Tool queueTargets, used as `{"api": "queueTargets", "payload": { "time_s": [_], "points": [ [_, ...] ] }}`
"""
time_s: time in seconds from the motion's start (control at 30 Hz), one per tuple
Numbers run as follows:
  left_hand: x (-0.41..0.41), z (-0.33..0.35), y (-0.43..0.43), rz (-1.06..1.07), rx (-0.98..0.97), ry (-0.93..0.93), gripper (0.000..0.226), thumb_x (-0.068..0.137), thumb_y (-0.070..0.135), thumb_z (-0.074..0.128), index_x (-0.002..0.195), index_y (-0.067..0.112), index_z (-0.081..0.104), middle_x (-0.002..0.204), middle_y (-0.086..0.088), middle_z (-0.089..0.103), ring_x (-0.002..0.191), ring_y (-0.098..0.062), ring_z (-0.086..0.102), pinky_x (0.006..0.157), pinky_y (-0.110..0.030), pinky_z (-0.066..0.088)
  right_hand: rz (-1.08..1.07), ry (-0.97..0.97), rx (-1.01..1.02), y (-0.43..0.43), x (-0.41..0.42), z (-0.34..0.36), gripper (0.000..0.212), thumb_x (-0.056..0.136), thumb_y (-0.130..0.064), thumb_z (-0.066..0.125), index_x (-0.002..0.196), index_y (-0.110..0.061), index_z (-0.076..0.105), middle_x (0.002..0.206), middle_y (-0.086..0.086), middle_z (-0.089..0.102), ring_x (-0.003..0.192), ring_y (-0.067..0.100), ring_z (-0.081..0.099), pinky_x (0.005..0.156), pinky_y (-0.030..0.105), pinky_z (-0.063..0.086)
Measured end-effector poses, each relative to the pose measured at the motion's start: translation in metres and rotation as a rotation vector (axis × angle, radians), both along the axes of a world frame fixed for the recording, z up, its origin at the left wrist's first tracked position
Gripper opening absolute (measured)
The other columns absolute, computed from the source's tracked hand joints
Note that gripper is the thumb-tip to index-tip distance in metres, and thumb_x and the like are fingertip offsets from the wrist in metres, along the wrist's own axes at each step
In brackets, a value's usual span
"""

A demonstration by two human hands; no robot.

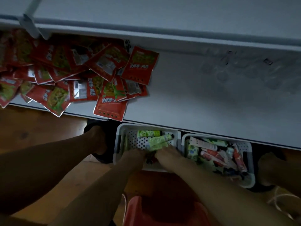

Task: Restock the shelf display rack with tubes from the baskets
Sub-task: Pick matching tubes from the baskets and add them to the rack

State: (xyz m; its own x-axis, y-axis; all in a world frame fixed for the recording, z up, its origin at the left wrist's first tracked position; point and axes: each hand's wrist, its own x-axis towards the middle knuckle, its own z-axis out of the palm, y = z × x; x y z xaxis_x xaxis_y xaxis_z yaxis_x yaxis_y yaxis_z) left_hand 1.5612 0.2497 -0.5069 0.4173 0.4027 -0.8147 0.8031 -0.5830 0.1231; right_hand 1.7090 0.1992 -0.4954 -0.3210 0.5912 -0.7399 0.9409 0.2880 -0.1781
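Green tubes lie in the left basket on the floor, under the front edge of the white shelf. Both hands reach into this basket. The right hand has its fingertips against the green tubes; the left hand is just beside it, fingers pointing down. Dim light and blur hide whether either hand's fingers are spread or pinching. The right basket holds red and white tubes. Red packets are heaped on the shelf.
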Motion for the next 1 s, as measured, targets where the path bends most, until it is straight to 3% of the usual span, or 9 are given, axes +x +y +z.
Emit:
{"api": "queueTargets", "payload": {
  "time_s": [0.13,0.37,0.43,0.5,0.63,0.73,0.83,0.93,1.0],
  "points": [
    [-0.005,-0.02,0.006,0.105,-0.031,-0.049,0.034,0.097,0.028,0.044,0.13,0.02,0.051,0.122,-0.008,0.059,0.107,-0.026,0.057,0.08,-0.037,0.048,-0.028,-0.006,0.033,0.0,0.002,-0.025,0.041,0.095,-0.014,0.048,0.135,-0.01,0.047,0.145,0.015,0.037,0.131,0.033,0.036,0.113,0.047,0.024],
    [-0.011,-0.03,0.009,0.001,-0.011,0.001,0.041,0.097,0.032,0.041,0.136,0.019,0.045,0.143,-0.008,0.042,0.133,-0.028,0.035,0.109,-0.047,0.028,-0.086,-0.041,0.02,0.007,-0.001,-0.029,0.023,0.092,-0.012,0.052,0.112,-0.008,0.063,0.125,0.014,0.052,0.122,0.031,0.041,0.108,0.042,0.028],
    [-0.015,-0.027,0.009,0.094,-0.05,-0.086,0.037,0.098,0.032,0.04,0.134,0.024,0.046,0.135,-0.007,0.052,0.125,-0.026,0.046,0.106,-0.043,0.033,-0.173,0.015,-0.018,0.009,0.001,-0.024,0.023,0.091,-0.013,0.053,0.111,-0.008,0.063,0.12,0.014,0.054,0.115,0.03,0.045,0.103,0.041,0.034],
    [-0.015,-0.017,0.013,0.169,-0.08,-0.151,0.036,0.099,0.033,0.039,0.133,0.024,0.046,0.124,-0.008,0.059,0.112,-0.028,0.055,0.093,-0.038,0.04,-0.282,0.07,-0.088,0.012,0.005,-0.014,0.019,0.09,-0.013,0.052,0.106,-0.01,0.062,0.102,0.011,0.059,0.089,0.025,0.054,0.081,0.036,0.048],
    [0.0,0.017,0.023,0.331,-0.047,-0.235,0.027,0.099,0.017,0.04,0.121,0.002,0.043,0.11,-0.023,0.06,0.091,-0.036,0.058,0.067,-0.033,0.037,-0.422,0.175,-0.089,0.02,0.014,0.015,0.036,0.095,-0.024,0.043,0.131,-0.02,0.049,0.106,0.013,0.062,0.07,0.017,0.05,0.051,0.025,0.035],
    [0.008,0.047,0.028,0.365,0.023,-0.26,0.028,0.096,0.008,0.039,0.122,-0.003,0.039,0.111,-0.029,0.057,0.094,-0.041,0.058,0.071,-0.04,0.042,-0.512,0.299,-0.091,0.021,0.021,0.045,0.033,0.095,-0.021,0.044,0.123,-0.021,0.061,0.119,0.009,0.063,0.082,0.018,0.057,0.068,0.028,0.047],
    [0.008,0.076,0.027,0.375,0.039,-0.315,0.034,0.101,0.023,0.034,0.129,0.003,0.037,0.124,-0.025,0.047,0.102,-0.04,0.055,0.078,-0.042,0.043,-0.665,0.43,-0.082,0.018,0.025,0.077,0.031,0.097,-0.019,0.045,0.118,-0.022,0.067,0.117,0.007,0.065,0.072,0.012,0.054,0.061,0.024,0.043],
    [0.007,0.112,0.025,0.503,0.057,-0.488,0.029,0.098,0.037,0.045,0.108,0.012,0.035,0.107,-0.018,0.057,0.092,-0.036,0.059,0.077,-0.046,0.047,-0.817,0.582,-0.029,0.012,0.031,0.113,0.031,0.088,-0.03,0.066,0.119,-0.025,0.065,0.127,0.0,0.056,0.099,0.02,0.061,0.075,0.03,0.052],
    [0.008,0.134,0.026,0.588,0.101,-0.586,0.03,0.097,0.04,0.046,0.104,0.012,0.038,0.099,-0.016,0.062,0.087,-0.031,0.06,0.074,-0.043,0.048,-0.897,0.708,-0.042,0.007,0.035,0.136,0.045,0.079,-0.022,0.078,0.121,-0.022,0.063,0.121,-0.005,0.05,0.096,0.022,0.064,0.075,0.032,0.058]
  ]
}}
